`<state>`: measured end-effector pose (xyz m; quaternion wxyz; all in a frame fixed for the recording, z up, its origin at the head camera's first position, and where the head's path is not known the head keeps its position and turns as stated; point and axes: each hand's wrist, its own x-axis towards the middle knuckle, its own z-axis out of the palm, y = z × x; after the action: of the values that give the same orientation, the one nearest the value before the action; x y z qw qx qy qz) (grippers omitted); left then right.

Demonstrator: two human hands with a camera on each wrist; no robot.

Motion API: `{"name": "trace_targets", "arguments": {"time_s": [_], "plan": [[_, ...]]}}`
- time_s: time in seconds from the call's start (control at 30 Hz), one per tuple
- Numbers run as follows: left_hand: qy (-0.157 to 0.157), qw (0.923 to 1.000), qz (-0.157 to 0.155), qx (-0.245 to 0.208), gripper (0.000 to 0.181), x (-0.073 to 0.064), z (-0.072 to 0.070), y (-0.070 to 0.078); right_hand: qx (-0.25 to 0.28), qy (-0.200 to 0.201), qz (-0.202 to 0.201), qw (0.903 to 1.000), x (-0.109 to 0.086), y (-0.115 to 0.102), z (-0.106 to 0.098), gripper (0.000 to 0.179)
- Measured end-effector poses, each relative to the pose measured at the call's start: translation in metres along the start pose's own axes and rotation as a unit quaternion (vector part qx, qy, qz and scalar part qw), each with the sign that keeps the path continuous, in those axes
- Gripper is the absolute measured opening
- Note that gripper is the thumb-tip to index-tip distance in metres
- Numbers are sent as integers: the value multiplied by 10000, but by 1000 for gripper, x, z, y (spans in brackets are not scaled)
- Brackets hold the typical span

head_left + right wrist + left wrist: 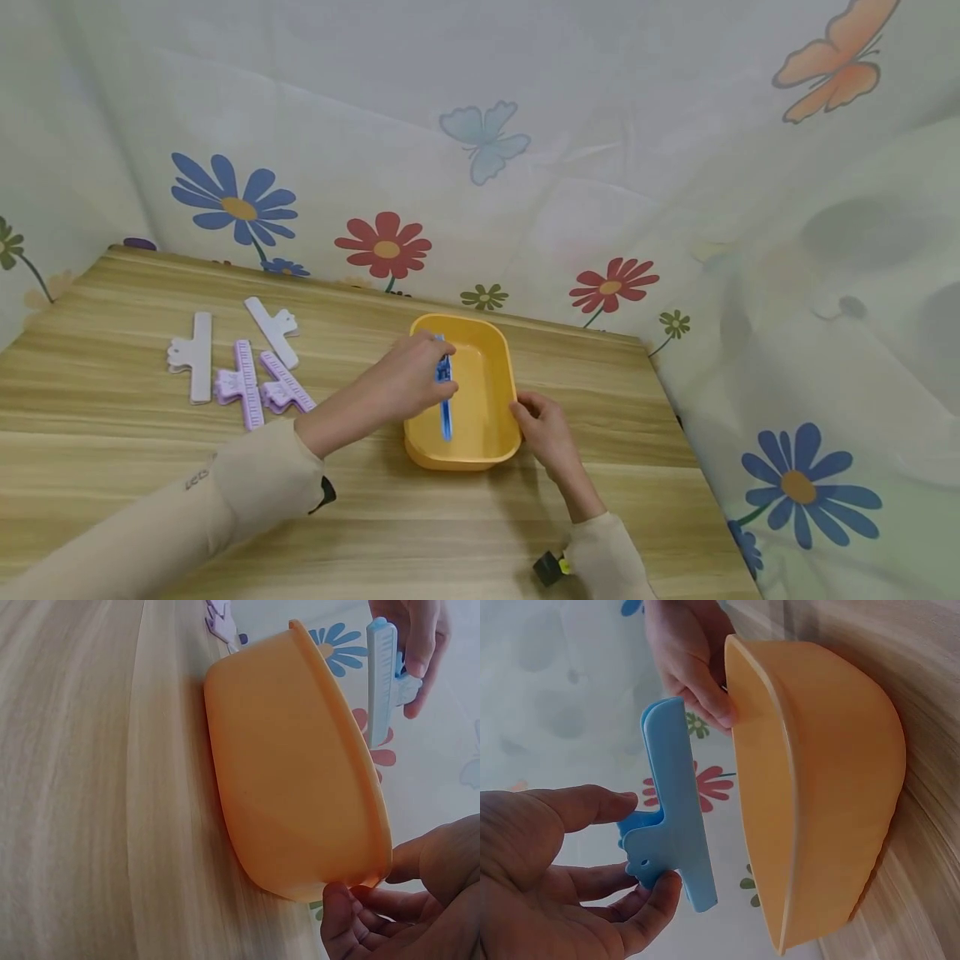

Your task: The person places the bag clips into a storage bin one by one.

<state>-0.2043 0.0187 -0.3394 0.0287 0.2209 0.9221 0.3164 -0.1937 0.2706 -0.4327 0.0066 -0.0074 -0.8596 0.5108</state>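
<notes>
My left hand [408, 379] pinches a blue bag clip [681, 802] by its handles, thumb on one side and fingers on the other. The clip's long bar hangs just above the opening of a yellow plastic bin [495, 408], as both wrist views show. At the bin's right side, my right hand [550, 435] holds the rim between thumb and fingers. The bin stands upright on the wooden table.
On the table left of the bin lie two white bag clips [201, 358] and two purple ones [246, 383] with ruler-like marks. A flower-printed curtain [555, 208] hangs behind the table and along its sides.
</notes>
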Motion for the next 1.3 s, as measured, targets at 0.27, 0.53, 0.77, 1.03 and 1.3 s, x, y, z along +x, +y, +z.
{"name": "trace_targets", "arguments": {"time_s": [0.27,0.53,0.77,1.03,1.3], "plan": [[-23,9999,71,-73,51,10,12,3,-29,-4,-101,9999,-1,-1,0,28],[-185,9996,-37,-214,51,22,23,10,47,-2,-71,10000,-2,-2,0,29],[-290,9995,-59,-125,51,35,33,10,-19,25,-59,10000,0,-1,-1,27],[-446,9990,59,81,41,51,42,10,26,-16,-46,10000,0,-2,-1,28],[-714,9969,218,259,29,61,48,12,2,13,-9,10000,0,-2,-1,27]]}}
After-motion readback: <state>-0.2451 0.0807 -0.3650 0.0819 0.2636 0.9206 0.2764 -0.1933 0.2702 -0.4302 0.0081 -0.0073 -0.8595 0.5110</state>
